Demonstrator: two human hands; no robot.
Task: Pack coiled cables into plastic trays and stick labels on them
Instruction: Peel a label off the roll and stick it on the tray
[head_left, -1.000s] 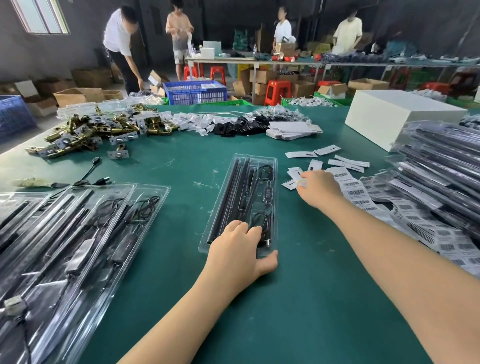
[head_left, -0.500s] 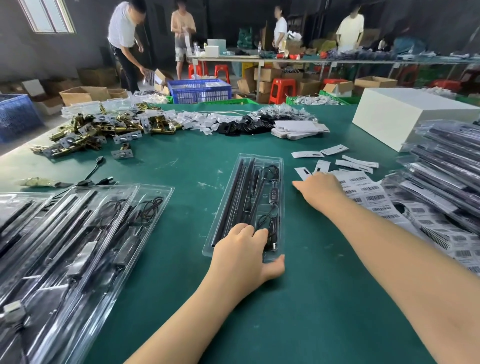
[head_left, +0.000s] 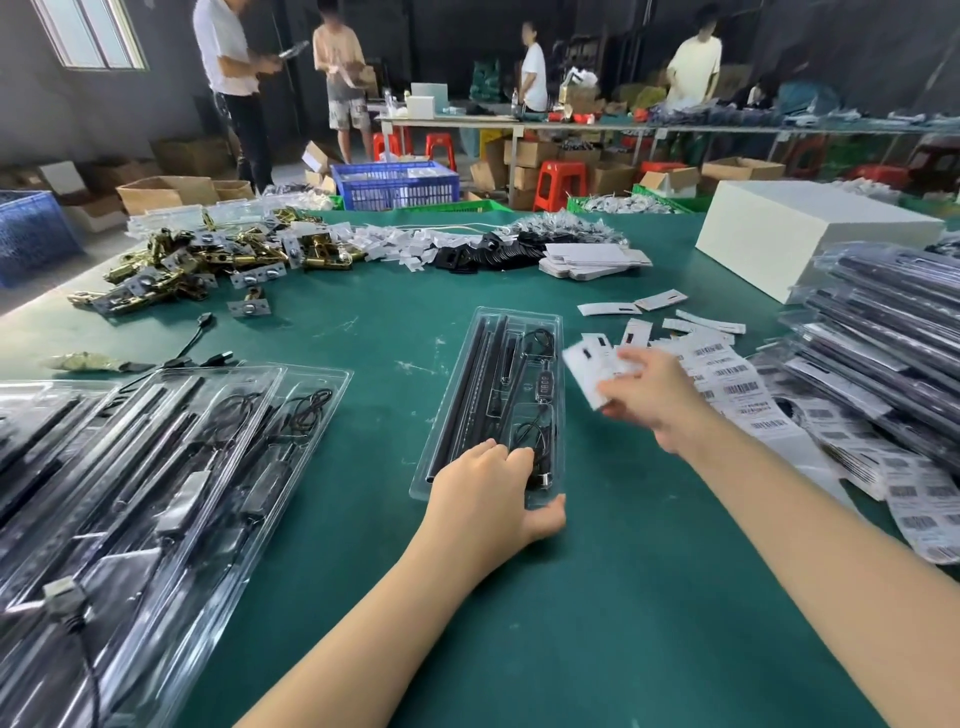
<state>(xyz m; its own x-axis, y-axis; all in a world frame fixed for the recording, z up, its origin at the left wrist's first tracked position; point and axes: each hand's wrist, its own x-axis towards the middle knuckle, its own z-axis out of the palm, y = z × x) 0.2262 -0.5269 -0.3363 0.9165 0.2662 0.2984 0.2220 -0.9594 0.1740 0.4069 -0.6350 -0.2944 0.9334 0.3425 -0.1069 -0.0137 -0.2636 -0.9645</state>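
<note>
Tray: clear plastic tray (head_left: 493, 405) lies at the centre of the green table (head_left: 597, 623), long axis running from 6 to 12 o'clock; black rods and coiled cable (head_left: 537, 343) sit in its pockets.
Left hand: left hand (head_left: 483, 493) rests on the tray's 6 o'clock end, fingers curled over the edge onto the contents, thumb along the near rim; it pins the tray down.
Right hand: right hand (head_left: 654, 400) hovers at 3 o'clock of the tray, pinching a white card (head_left: 592, 371) between thumb and fingers.
Card: blurred by motion; dark slot near its far end; whether it is a sticker or a hang card cannot be told.
Label stock: barcode labels (head_left: 737, 389) lie spread at 3 o'clock, just beside the right hand.
Handling, tray: judged light and thin-walled, flexes if lifted by one end; smooth and likely to slide on the table. Take hold at the rim or press flat on the near end.
Handling, card: judged very light and limp; pinch by an edge, keep clear of any adhesive.
Handling, cable: soft, springs out of its coil; press it into its pocket.
Hidden: left fingertips are behind the knuckles; the tray's near corner is under the hand.
Cut off: tray stacks at 9 o'clock (head_left: 156, 493) and 3 o'clock (head_left: 883, 332) run out of frame.
</note>
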